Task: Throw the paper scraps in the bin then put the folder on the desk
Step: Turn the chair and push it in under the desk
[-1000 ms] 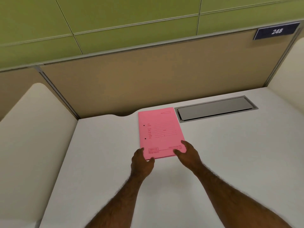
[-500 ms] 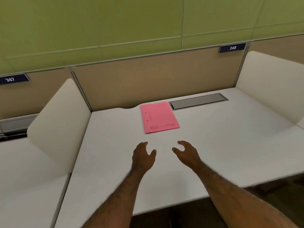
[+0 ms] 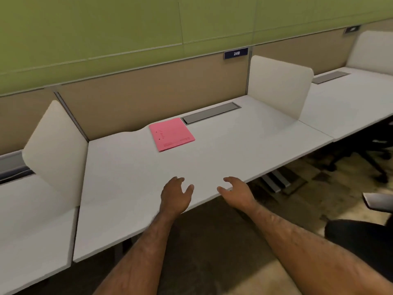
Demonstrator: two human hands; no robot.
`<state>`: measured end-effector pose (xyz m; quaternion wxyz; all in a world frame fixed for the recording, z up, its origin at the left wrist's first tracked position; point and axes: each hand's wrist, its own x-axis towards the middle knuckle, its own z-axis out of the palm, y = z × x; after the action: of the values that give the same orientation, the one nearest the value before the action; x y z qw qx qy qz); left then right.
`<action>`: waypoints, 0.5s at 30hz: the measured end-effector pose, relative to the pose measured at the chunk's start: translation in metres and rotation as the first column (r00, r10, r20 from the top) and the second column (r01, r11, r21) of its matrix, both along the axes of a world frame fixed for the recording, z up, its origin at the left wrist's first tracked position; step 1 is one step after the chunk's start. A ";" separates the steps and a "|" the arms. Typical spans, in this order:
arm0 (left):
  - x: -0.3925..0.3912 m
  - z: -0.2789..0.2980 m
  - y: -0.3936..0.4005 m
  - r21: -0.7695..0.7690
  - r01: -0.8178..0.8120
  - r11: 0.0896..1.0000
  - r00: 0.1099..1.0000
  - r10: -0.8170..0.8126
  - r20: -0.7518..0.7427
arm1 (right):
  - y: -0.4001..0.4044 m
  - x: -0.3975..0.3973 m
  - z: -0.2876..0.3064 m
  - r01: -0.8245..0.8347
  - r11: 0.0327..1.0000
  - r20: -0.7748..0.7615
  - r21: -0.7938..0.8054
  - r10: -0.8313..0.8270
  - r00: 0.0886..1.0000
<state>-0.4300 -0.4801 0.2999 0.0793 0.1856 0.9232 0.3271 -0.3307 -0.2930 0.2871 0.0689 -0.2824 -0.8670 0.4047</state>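
From the head camera, a long white desk [image 3: 212,158] runs across the room, cut into spots by white side boards [image 3: 278,86]. Behind it is a tan back panel [image 3: 148,90] and above that a green wall [image 3: 106,28]. A small dark sign [image 3: 236,53] on the panel reads 248. A grey metal flap [image 3: 211,113] is set flat into the desk near the back. The pink folder [image 3: 171,134] lies flat and closed on the desk, at about 12 o'clock from the hands and well apart from them, just beside the flap's left end. At 3 o'clock part of a dark chair [image 3: 361,237] shows over a brown floor [image 3: 212,241].

The left hand [image 3: 175,193] hangs above the near edge of the desk, fingers spread and a bit curled, holding nothing. The right hand [image 3: 237,193] is near it at the desk's edge, also spread and empty. Both bare arms reach forward from 6 o'clock.
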 end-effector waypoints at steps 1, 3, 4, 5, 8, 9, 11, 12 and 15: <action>0.009 -0.001 0.004 0.000 0.017 1.000 1.000 -0.017 0.002 | 0.003 0.013 0.001 0.025 1.000 0.001 0.004 -0.025 1.000; 0.028 -0.001 0.015 0.008 0.046 0.999 0.999 -0.046 0.013 | 0.011 0.038 0.003 0.068 0.998 -0.003 0.012 -0.068 0.998; 0.037 -0.002 0.022 0.013 0.063 0.998 0.998 -0.063 0.017 | 0.015 0.050 0.004 0.088 0.996 -0.011 0.019 -0.088 0.996; 0.046 -0.002 0.028 0.017 0.082 0.997 0.996 -0.082 0.021 | 0.020 0.062 0.005 0.110 0.994 -0.020 0.027 -0.110 0.994; 0.076 -0.001 0.051 0.039 0.144 0.989 0.989 -0.145 0.020 | 0.038 0.100 0.010 0.170 0.984 -0.011 0.057 -0.170 0.985; 0.086 -0.001 0.059 0.049 0.166 0.985 0.986 -0.167 0.017 | 0.045 0.112 0.012 0.187 0.981 -0.010 0.061 -0.186 0.982; 0.107 0.001 0.076 0.056 0.207 0.977 0.978 -0.208 0.005 | 0.057 0.138 0.013 0.221 0.973 -0.020 0.062 -0.220 0.975; 0.118 0.002 0.086 0.052 0.230 0.972 0.973 -0.230 -0.007 | 0.064 0.151 0.014 0.240 0.969 -0.027 0.064 -0.238 0.971; 0.152 0.006 0.119 0.045 0.307 0.951 0.952 -0.306 -0.027 | 0.087 0.190 0.022 0.280 0.957 -0.049 0.078 -0.277 0.960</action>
<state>-0.2783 -0.3608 0.3064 0.1152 0.3318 0.8757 0.3314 -0.1407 -0.2064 0.3087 0.1535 -0.3910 -0.8333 0.3594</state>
